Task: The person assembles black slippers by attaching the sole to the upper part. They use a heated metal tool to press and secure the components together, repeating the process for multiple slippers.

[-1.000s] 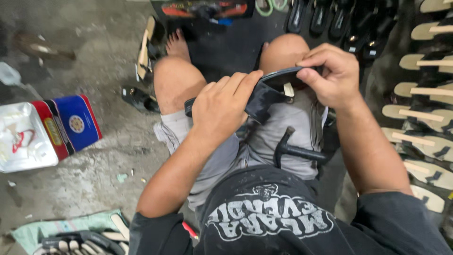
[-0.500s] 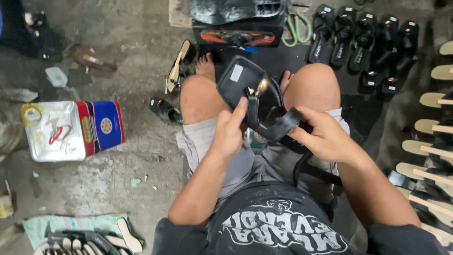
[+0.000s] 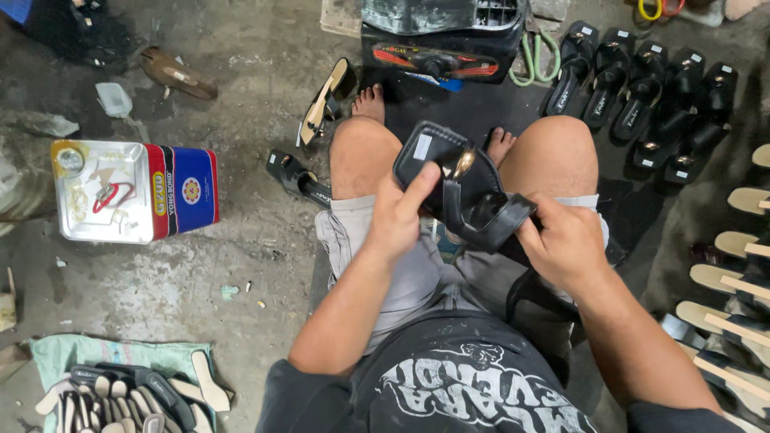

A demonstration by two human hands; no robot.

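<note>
I hold a black strappy sandal (image 3: 459, 188) with a gold buckle above my lap, between my bare knees. My left hand (image 3: 399, 215) grips its left side, thumb lying across the sole. My right hand (image 3: 564, 243) clasps the heel end and a loop of black strap. The sole's inside faces up, with a small pale label near the toe. A black strap (image 3: 525, 293) hangs down below my right hand over my grey shorts.
A row of finished black sandals (image 3: 642, 96) lies at the top right. Tan soles (image 3: 734, 273) line the right edge. A glue tin (image 3: 132, 191) stands on the floor at left. A cloth with straps and soles (image 3: 120, 385) lies bottom left. Two loose sandals (image 3: 309, 140) lie by my left knee.
The view has tilted so more floor shows ahead. The sandal went from pressed down at my lap to raised and turned sole-inside up; my right hand has shifted to its heel end.
</note>
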